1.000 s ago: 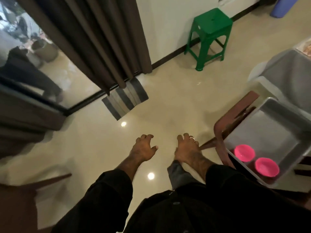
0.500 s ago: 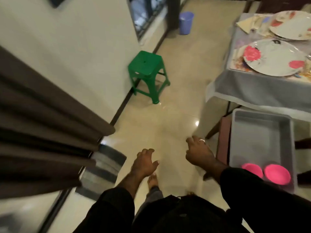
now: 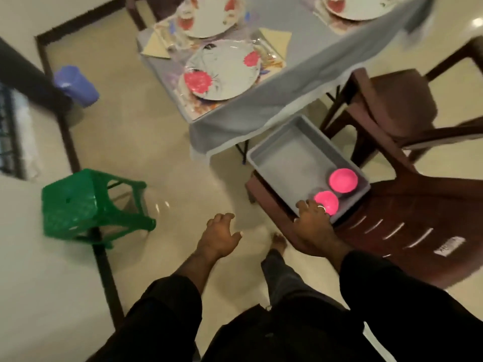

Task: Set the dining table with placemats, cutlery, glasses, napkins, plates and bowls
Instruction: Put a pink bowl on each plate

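Two pink bowls lie in a grey tub (image 3: 282,163) that rests on a brown chair (image 3: 407,231): the nearer bowl (image 3: 328,202) and the farther bowl (image 3: 343,180). My right hand (image 3: 312,226) hovers at the tub's near corner with its fingers spread beside the nearer bowl; contact is unclear. My left hand (image 3: 219,237) hangs open over the floor, holding nothing. On the grey-clothed dining table (image 3: 308,74) stand flowered plates (image 3: 222,70) on placemats, with napkins (image 3: 278,39) beside them.
A green plastic stool (image 3: 86,205) stands at the left by the wall. A blue bin (image 3: 75,84) sits farther back on the floor. A second brown chair (image 3: 402,105) is pushed near the table's right side. My foot (image 3: 278,242) is on the tiled floor.
My view has swung right toward the table. My right hand has moved from open air to the tub's near corner by the pink bowls. The left hand stays open.
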